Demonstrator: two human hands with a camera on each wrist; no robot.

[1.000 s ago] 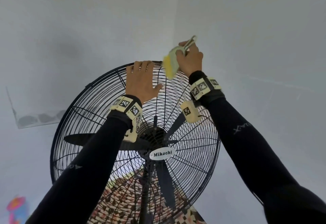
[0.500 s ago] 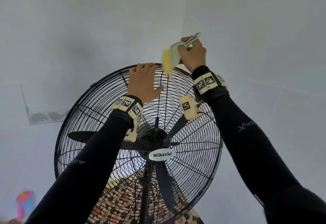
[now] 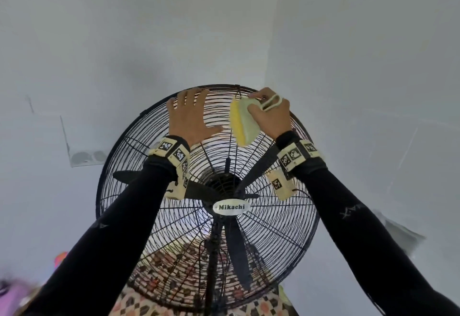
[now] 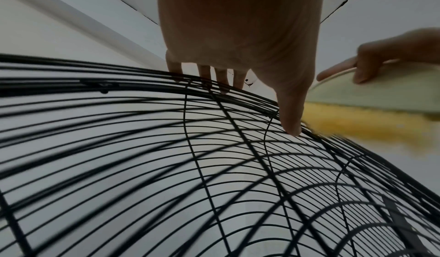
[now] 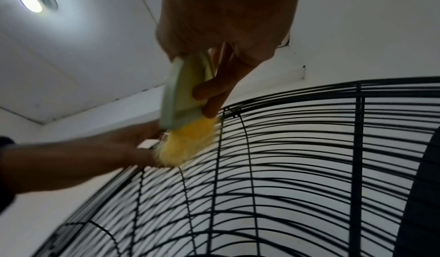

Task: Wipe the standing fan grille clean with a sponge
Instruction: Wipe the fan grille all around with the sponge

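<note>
A black wire fan grille [image 3: 273, 228] [image 4: 166, 167] [image 5: 309, 157] with a "Mikachi" badge [image 3: 231, 207] fills the middle of the head view. My left hand [image 3: 190, 119] [image 4: 238, 44] lies flat on the grille's upper part, fingers straight and spread over the top rim. My right hand [image 3: 270, 114] [image 5: 221, 54] grips the pale green handle of a sponge [image 3: 245, 122] [image 4: 371, 118] [image 5: 183, 125]. Its yellow pad touches the wires near the top rim, just right of my left thumb [image 4: 291, 114].
White walls meet in a corner behind the fan. The black blades [image 3: 240, 246] sit still inside the cage above the stand pole [image 3: 211, 278]. A patterned fabric [image 3: 174, 290] shows below. A ceiling light [image 5: 31, 2] glows overhead.
My right hand has brought the sponge down from above the rim onto the grille's top wires. The left hand stays pressed on the grille; the head view has tilted upward.
</note>
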